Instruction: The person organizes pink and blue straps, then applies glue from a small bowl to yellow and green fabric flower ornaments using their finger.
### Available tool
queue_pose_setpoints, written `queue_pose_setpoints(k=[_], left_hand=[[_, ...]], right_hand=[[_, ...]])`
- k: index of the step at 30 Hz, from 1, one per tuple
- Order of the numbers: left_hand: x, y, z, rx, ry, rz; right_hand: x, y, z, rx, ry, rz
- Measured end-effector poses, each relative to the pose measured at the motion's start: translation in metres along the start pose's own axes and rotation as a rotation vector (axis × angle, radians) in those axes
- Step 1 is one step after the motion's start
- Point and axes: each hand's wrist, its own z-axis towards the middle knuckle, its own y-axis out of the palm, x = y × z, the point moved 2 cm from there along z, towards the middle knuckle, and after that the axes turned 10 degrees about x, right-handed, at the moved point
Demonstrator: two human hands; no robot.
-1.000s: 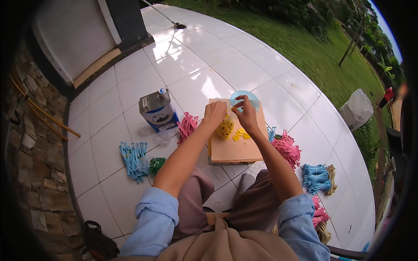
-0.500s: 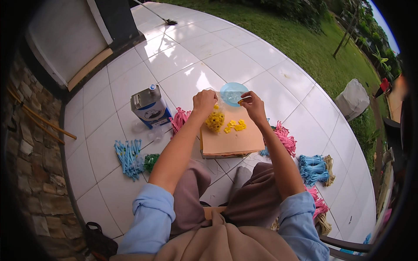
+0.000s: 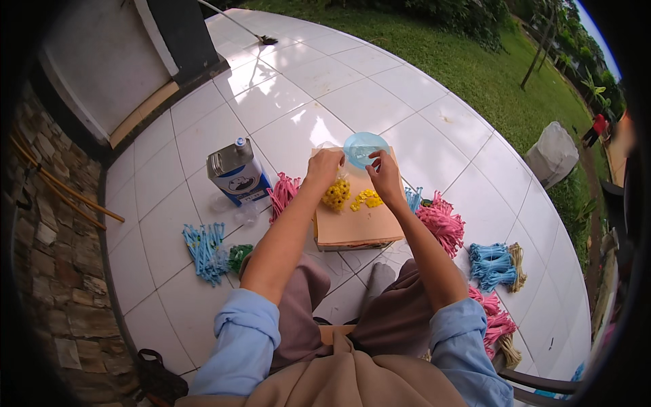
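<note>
White tiles [image 3: 332, 74] surround the tan board [image 3: 359, 229]. Over it I see the left hand [image 3: 325, 168] pinching the flower bag [image 3: 337, 197], long axis near-to-far, neck away; I can't tell if the right hand [image 3: 385, 179] holds anything.

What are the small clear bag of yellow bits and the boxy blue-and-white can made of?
The small clear bag is probably thin, see-through plastic: yellow bits show inside. The boxy blue-and-white can seems painted metal: its grey top looks silvery and shiny.
</note>
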Motion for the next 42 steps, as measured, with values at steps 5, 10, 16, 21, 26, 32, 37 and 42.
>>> queue_pose_setpoints(k=[5,10,16,21,26,32,37,42], left_hand=[[0.003,-0.032,0.009,-0.013,-0.164,-0.338],[0.004,-0.056,0.011,0.036,-0.111,-0.508],[0.015,-0.046,0.004,-0.005,0.021,-0.702],[-0.011,-0.043,0.006,0.001,0.009,-0.578],[-0.027,-0.014,-0.001,-0.175,0.012,-0.339],[-0.019,0.005,-0.007,-0.099,0.034,-0.137],[-0.006,-0.017,-0.006,0.092,0.109,0.024],[0.003,-0.049,0.005,-0.03,-0.153,-0.369]], right_hand=[[-0.053,0.007,0.02,-0.031,0.133,0.449],[-0.045,0.016,0.023,-0.179,0.737,0.832],[-0.022,0.0,0.026,-0.208,0.737,0.885],[0.004,-0.006,0.022,-0.176,0.47,0.361],[0.025,0.005,0.0,-0.346,0.406,0.053],[-0.017,0.006,0.021,-0.227,0.255,0.249],[-0.03,0.01,0.028,-0.304,0.233,0.328],[-0.034,0.013,0.024,-0.241,0.364,0.523]])
